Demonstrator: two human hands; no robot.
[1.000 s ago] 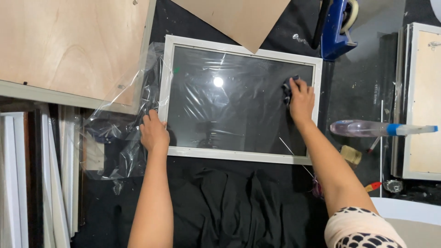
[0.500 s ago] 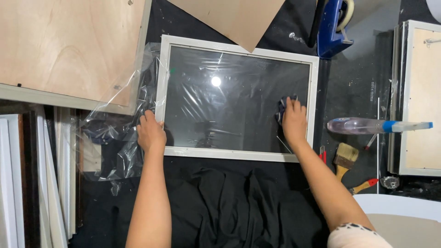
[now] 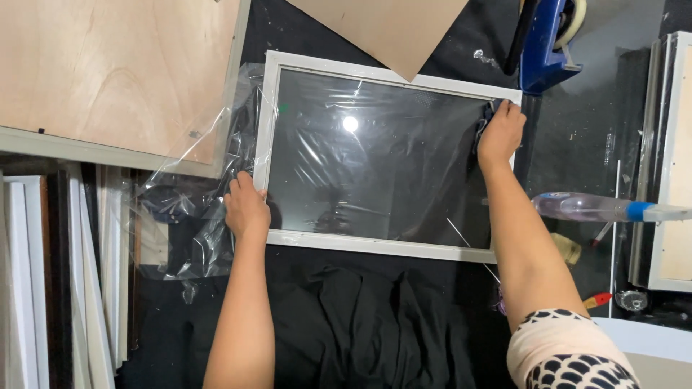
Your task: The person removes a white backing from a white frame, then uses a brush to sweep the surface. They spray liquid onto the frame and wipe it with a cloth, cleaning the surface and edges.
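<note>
**White frame, glass up, one hand at each end**

Lying flat on black cloth (image 3: 346, 324): a white picture frame (image 3: 270, 108) with a dark, glossy pane, a bright spot of lamp light glaring left of centre and streaks across the surface. Long axis running left to right across the view, tilted a little so the right end sits lower; short sides toward the two hands. Thin white moulding all round, lower rail closest to the body.

Left hand (image 3: 245, 209) at the lower left corner, fingers curled together over the rail, gripping the frame's edge. Right hand (image 3: 501, 133) at the upper right corner, fingers pressed together and flat down on a dark cloth wad (image 3: 481, 135) against the glass, just inside the rail.

Crumpled clear plastic wrap (image 3: 209, 216) bunched beside the frame's left side, touching it. Above left, a large plywood board (image 3: 108, 72) in a pale frame; above centre, a brown cardboard sheet (image 3: 389, 29) with one corner overlapping the top rail. Blue tape dispenser (image 3: 544, 47) beyond the upper right corner. To the right, well clear of the glass, a clear spray bottle (image 3: 584, 207) lying on its side, blue collar pointing right, no label readable. Stacked white frames (image 3: 21, 288) standing on edge at far left.
</note>
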